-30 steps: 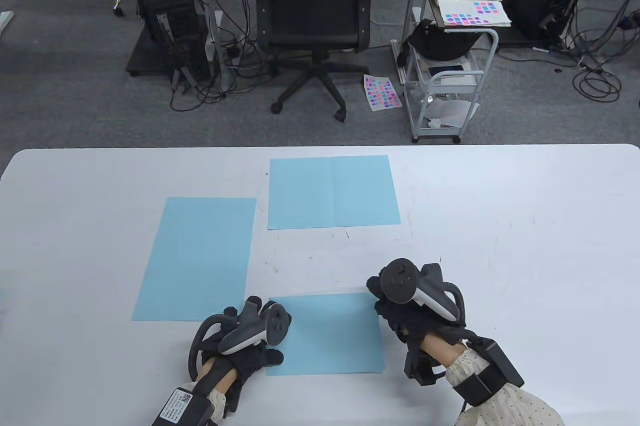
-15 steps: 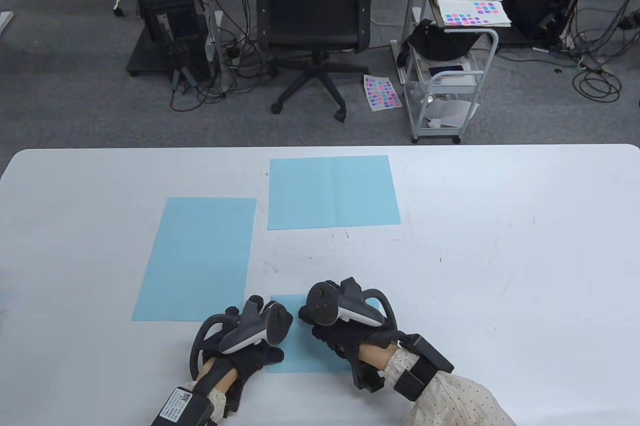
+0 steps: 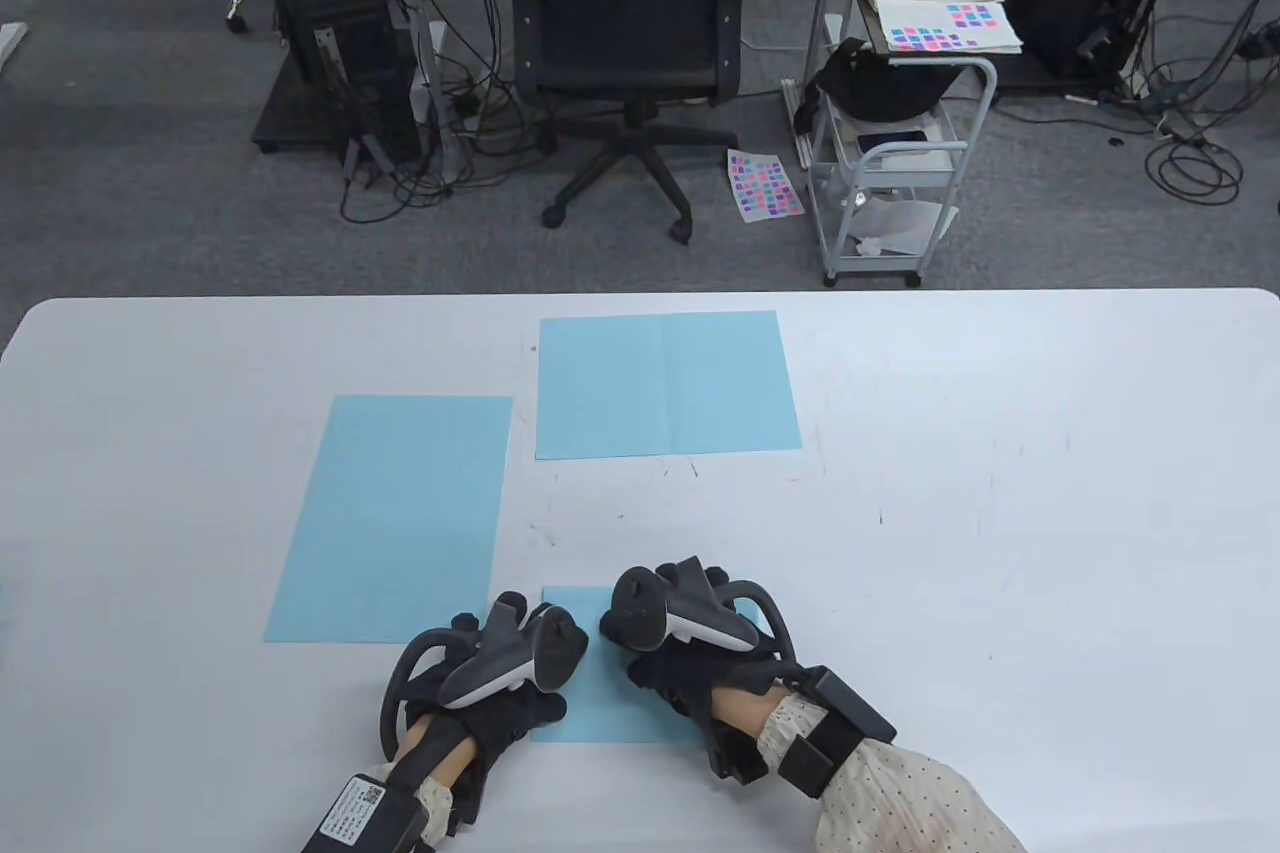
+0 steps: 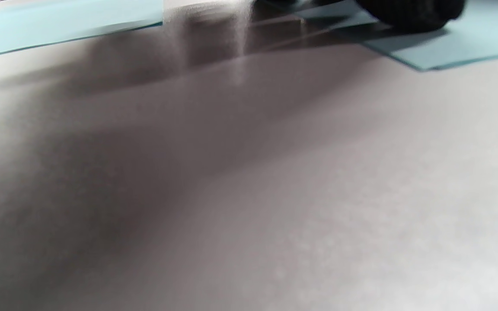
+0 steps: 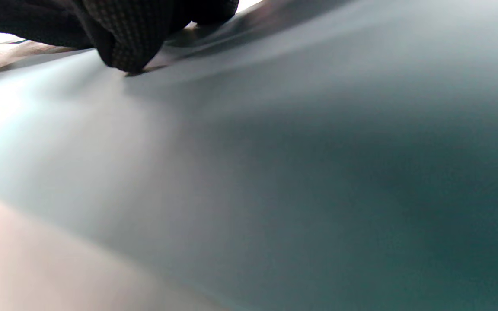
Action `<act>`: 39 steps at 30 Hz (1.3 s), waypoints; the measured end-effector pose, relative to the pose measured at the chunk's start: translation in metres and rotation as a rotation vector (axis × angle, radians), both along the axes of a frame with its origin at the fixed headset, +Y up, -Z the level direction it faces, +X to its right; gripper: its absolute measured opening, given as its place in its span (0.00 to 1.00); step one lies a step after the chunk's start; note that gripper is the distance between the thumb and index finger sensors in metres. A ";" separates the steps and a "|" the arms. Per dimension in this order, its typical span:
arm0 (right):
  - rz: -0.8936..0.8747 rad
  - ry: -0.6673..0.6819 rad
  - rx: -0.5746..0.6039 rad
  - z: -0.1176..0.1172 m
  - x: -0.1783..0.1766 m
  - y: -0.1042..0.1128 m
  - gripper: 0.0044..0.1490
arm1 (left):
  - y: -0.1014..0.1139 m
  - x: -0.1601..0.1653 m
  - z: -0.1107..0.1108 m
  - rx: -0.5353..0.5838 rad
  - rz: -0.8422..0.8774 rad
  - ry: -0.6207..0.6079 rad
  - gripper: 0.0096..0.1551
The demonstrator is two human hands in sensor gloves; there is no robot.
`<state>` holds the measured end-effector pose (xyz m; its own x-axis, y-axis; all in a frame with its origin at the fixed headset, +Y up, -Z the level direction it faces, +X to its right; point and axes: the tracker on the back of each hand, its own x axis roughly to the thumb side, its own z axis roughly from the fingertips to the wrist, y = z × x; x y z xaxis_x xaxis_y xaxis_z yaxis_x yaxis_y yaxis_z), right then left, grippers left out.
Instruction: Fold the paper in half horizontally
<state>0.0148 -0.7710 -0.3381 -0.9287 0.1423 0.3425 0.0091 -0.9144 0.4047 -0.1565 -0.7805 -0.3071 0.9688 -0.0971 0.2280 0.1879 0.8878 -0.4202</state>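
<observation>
Grey carpet floor (image 3: 150, 193) beyond the white counter (image 3: 1000, 493). Black office chair (image 3: 628, 23) at centre, white wheeled cart (image 3: 890, 163) stacked with papers to its right, dark equipment racks (image 3: 330, 23) and tangled cables (image 3: 1190, 153) at the sides.

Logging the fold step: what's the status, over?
Left hand and right hand both pressing on the near blue sheet. Sheet looks doubled over. Two other blue sheets lie apart, not obstructing.

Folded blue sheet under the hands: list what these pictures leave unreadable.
- Folded blue sheet, table view: its right side and crease lie under the right hand.
- Left hand: its tracker covers the fingertips.
- Right wrist view: paper blurred, edges unreadable.
- Left wrist view: mostly shadowed table.
</observation>
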 end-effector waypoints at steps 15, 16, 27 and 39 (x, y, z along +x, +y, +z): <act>0.023 -0.040 -0.007 -0.001 0.017 0.001 0.39 | 0.001 -0.001 0.000 -0.001 -0.008 0.006 0.41; 0.022 -0.044 -0.007 -0.002 0.019 0.001 0.39 | 0.001 -0.002 0.000 0.000 -0.009 0.006 0.41; 0.022 -0.090 -0.018 -0.002 0.039 0.000 0.39 | 0.001 -0.002 0.001 -0.006 -0.006 0.012 0.41; 0.002 -0.171 -0.037 -0.002 0.073 -0.001 0.39 | 0.001 -0.003 0.001 -0.011 -0.003 0.019 0.41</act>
<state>0.0875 -0.7719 -0.3400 -0.9733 0.1497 0.1742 -0.0606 -0.8990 0.4337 -0.1594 -0.7792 -0.3066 0.9726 -0.0978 0.2110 0.1827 0.8826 -0.4332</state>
